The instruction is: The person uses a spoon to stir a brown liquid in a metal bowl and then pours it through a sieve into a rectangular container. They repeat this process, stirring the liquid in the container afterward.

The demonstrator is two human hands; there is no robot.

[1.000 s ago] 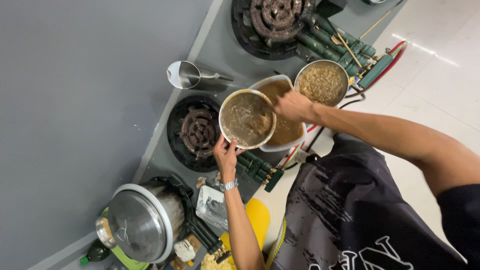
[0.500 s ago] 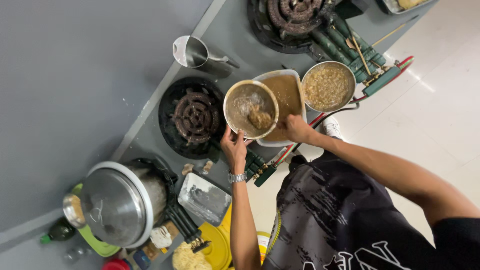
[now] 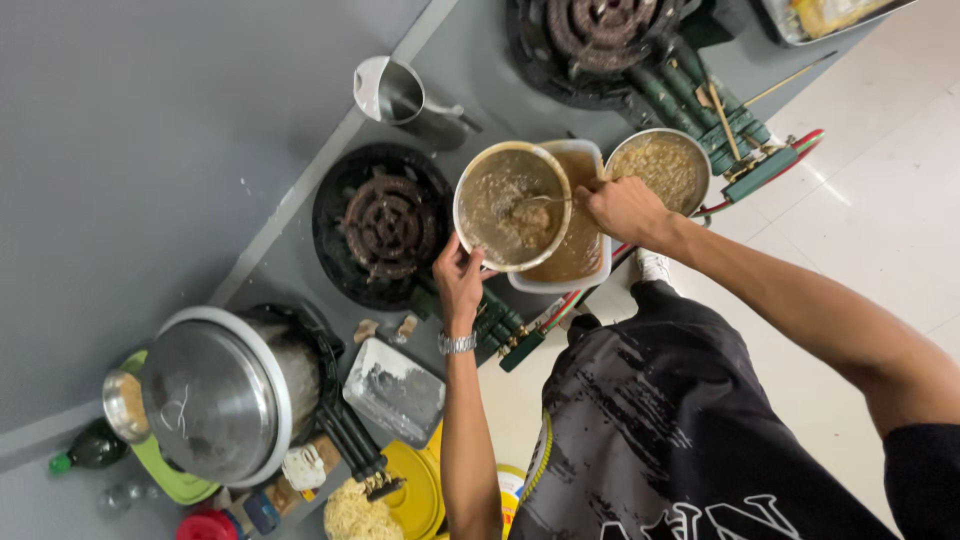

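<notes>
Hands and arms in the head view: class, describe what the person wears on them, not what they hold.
Both forearms are bare, with no gloves on either hand. The left hand has a silver metal watch at its wrist. The right hand wears nothing; a black short sleeve shows at the upper arm.

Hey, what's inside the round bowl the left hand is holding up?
The round bowl in the left hand holds brown broth with a lump of food. A spoon from the right hand dips into it. What lies beneath the cloudy broth cannot be seen.
</notes>
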